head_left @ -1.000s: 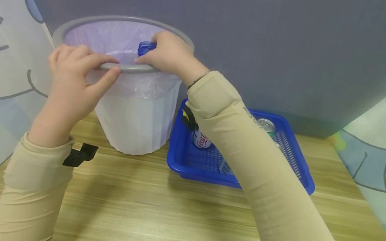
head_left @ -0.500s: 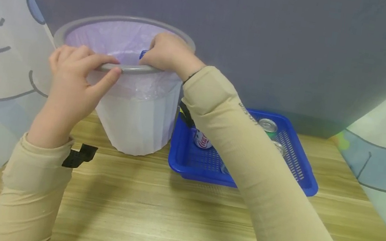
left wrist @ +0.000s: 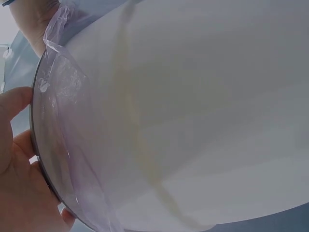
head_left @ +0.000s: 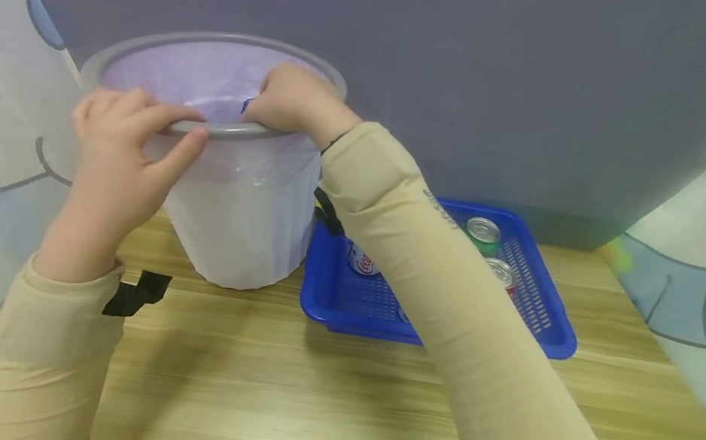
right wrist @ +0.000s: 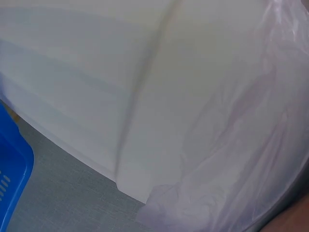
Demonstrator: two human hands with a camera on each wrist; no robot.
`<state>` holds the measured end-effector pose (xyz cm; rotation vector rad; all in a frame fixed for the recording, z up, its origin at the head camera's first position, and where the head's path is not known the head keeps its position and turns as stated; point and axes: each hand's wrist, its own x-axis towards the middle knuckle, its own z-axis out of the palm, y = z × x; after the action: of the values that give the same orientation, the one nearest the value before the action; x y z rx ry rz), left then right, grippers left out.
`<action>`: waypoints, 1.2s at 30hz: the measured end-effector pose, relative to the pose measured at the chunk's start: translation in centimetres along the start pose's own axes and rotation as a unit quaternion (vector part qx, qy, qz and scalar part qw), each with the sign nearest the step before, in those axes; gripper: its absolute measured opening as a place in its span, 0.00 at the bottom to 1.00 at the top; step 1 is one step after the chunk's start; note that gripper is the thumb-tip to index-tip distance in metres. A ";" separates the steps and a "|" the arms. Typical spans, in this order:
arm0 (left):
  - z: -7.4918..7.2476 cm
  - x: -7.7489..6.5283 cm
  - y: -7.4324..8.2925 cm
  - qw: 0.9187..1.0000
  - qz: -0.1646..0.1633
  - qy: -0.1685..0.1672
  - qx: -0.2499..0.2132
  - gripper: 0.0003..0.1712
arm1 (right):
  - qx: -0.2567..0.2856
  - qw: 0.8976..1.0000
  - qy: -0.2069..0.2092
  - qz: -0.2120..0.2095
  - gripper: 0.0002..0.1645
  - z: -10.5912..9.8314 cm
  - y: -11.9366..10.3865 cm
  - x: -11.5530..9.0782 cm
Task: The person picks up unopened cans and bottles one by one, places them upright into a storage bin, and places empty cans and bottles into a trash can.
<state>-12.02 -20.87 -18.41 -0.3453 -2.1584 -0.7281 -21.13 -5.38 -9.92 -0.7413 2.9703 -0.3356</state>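
A white trash can (head_left: 234,233) with a grey rim and a thin purple liner bag (left wrist: 72,92) stands on the table. My left hand (head_left: 124,148) grips its near left rim, thumb outside and fingers over the top. My right hand (head_left: 296,97) reaches over the rim on the right, into the mouth of the can. It holds a blue plastic bottle (head_left: 246,105), of which only a sliver shows beside the fingers; the rest is hidden by the hand and the rim.
Right of the can sits a blue plastic basket (head_left: 320,299), partly behind my right forearm. In it are a Coca-Cola can (head_left: 362,261), a green can (head_left: 484,233) and a red can (head_left: 501,272). A grey wall (head_left: 483,80) rises behind.
My right hand has lowered slightly into the trash can with the bottle, whose threaded neck showed earlier and is now mostly hidden. The left hand stays on the rim.
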 end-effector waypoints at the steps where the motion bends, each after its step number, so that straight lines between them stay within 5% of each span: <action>1: 0.0 0.0 0.0 1.000 -0.001 0.001 0.001 0.13 | 0.002 1.000 -0.001 0.000 0.22 0.0 -0.1 0.0; 23: 0.3 0.3 0.0 1.000 -0.016 -0.013 0.001 0.14 | -0.001 1.000 -0.003 0.011 0.13 -0.1 0.2 0.0; 36: 0.0 0.1 -0.1 1.000 -0.007 -0.008 0.006 0.15 | 0.024 0.999 0.046 0.003 0.21 0.6 0.3 0.1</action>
<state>-12.16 -20.89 -18.33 -0.3319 -2.1814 -0.7232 -21.34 -5.27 -10.53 -0.7314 3.0363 -0.4520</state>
